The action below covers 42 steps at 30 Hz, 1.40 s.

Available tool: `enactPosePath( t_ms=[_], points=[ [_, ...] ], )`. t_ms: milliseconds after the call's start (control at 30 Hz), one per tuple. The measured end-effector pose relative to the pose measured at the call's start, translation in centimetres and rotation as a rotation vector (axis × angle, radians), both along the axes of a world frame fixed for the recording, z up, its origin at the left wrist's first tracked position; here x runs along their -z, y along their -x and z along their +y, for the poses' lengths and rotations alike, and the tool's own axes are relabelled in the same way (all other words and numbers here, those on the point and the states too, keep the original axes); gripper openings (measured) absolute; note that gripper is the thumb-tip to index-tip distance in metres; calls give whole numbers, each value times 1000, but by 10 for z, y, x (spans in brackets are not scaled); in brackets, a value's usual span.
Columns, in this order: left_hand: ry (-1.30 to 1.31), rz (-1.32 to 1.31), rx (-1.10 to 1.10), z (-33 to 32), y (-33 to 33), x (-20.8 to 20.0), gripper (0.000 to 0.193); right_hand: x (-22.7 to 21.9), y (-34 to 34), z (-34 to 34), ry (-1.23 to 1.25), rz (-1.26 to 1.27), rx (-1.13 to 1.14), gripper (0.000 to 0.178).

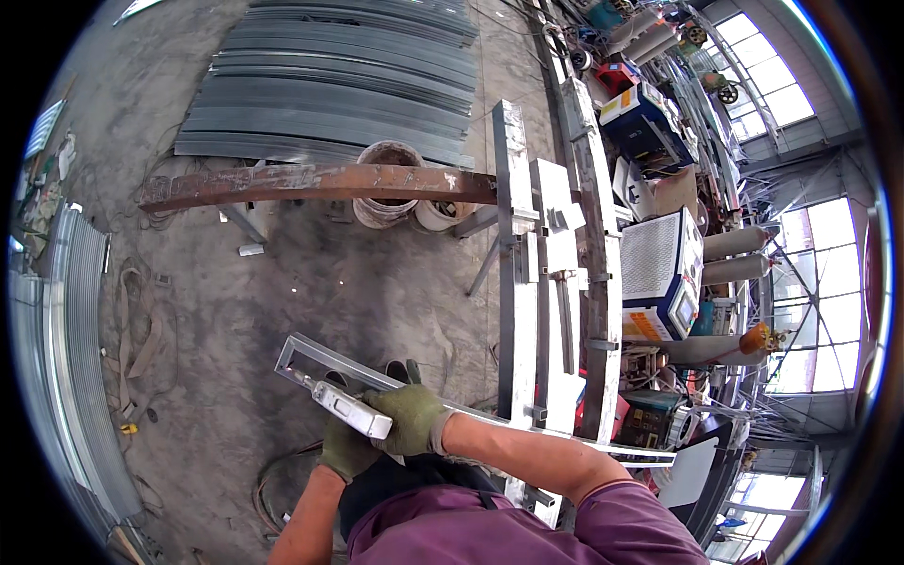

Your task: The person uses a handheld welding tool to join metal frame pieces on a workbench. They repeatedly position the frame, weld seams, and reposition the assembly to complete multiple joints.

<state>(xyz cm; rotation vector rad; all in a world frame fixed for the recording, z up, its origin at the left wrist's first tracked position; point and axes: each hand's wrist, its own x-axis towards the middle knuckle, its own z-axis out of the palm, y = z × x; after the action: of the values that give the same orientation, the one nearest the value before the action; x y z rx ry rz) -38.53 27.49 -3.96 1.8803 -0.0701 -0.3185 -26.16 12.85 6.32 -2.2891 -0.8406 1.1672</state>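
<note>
Your left hand (348,452) is tucking its fingers under the tool (350,409), and your right hand (411,419) is bending its own against the tool's side; can't really tell how tight either's closing. The frame (347,361) is sitting just past your fingers, with a brown beam (311,181) lying well beyond them.

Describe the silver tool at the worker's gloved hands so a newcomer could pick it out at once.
From the purple shirt at the bottom, follow the forearms up to the green-gloved left hand and right hand. The silver tool lies against them, its narrow tip pointing up-left. Unlike the long, slim metal frame beside it, its body is short and boxy.
</note>
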Motion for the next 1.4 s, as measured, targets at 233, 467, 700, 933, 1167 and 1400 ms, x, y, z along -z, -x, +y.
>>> enactPosePath(
  t_ms=[233,467,700,933,1167,1400],
  points=[
    [-474,89,161,1,-20,-27,44,4,-6,4,25,-26,-40,49],
    [-441,-117,-11,-6,7,-4,52,2,-4,0,-31,-133,-147,52],
    [-480,-111,11,-8,4,-8,54,5,-6,1,18,-195,-165,52],
    [-414,-46,41,-5,3,-7,48,-16,-1,8,11,-165,-147,53],
    [-327,-129,-65,-13,8,10,64,9,3,-6,-89,-16,-41,50],
    [-356,-62,-2,-10,10,8,63,3,-15,-6,-155,63,-54,52]
  ],
)
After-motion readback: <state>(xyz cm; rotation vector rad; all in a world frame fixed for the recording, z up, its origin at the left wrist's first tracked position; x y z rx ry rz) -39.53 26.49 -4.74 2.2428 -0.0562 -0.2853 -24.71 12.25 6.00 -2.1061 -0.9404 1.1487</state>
